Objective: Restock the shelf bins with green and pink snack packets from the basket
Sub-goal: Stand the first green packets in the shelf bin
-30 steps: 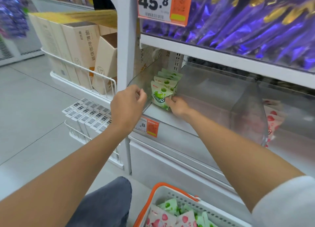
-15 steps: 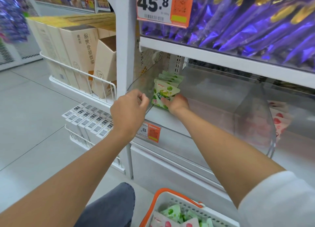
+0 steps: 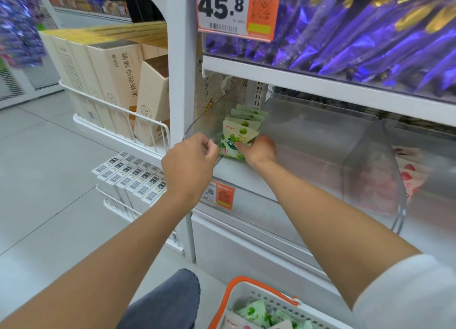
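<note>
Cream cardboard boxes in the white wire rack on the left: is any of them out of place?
Yes. One cream cardboard box at the row's right end leans tilted with its top open, while the other boxes stand upright.

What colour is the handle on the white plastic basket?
Orange; the white plastic basket's handle shows best in the head view.
</note>
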The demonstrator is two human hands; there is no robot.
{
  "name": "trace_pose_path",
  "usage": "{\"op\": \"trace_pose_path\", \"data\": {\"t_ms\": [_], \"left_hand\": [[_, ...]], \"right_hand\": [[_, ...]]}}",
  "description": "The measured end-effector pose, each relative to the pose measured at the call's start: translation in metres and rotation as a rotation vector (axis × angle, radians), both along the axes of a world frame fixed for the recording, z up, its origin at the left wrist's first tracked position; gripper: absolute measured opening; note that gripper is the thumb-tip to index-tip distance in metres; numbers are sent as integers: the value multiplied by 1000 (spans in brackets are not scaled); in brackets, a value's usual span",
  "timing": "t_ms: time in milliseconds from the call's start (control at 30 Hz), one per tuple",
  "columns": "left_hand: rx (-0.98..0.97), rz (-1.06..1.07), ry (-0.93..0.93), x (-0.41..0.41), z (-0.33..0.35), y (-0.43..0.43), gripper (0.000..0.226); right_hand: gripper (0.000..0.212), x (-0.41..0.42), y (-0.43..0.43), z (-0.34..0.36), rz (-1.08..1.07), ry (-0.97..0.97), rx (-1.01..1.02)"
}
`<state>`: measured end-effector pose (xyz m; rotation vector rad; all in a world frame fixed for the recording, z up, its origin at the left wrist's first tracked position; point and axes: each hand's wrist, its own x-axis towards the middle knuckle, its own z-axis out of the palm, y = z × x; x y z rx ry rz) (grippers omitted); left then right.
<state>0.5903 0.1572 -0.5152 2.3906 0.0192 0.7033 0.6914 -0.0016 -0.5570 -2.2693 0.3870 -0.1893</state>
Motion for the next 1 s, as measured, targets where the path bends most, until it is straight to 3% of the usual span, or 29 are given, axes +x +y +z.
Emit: {"op": "trace_pose_path", "data": {"t_ms": [200, 333, 667, 800, 1000], "left_hand": [[14, 4, -4, 2, -2, 0, 26], [26, 7, -16, 3, -3, 1, 26], [76, 14, -21, 3, -2, -1, 24], [-5, -18, 22, -5, 4, -7, 27], [-163, -137, 174, -56, 9, -32, 26]], "right_hand": [[31, -2, -1, -1, -43, -8, 143], [25, -5, -3, -1, -59, -21, 60], [47, -20, -18, 7, -50, 55, 34], [34, -60, -30, 28, -16, 38, -135], [4, -164, -39, 66, 89, -192, -339]]}}
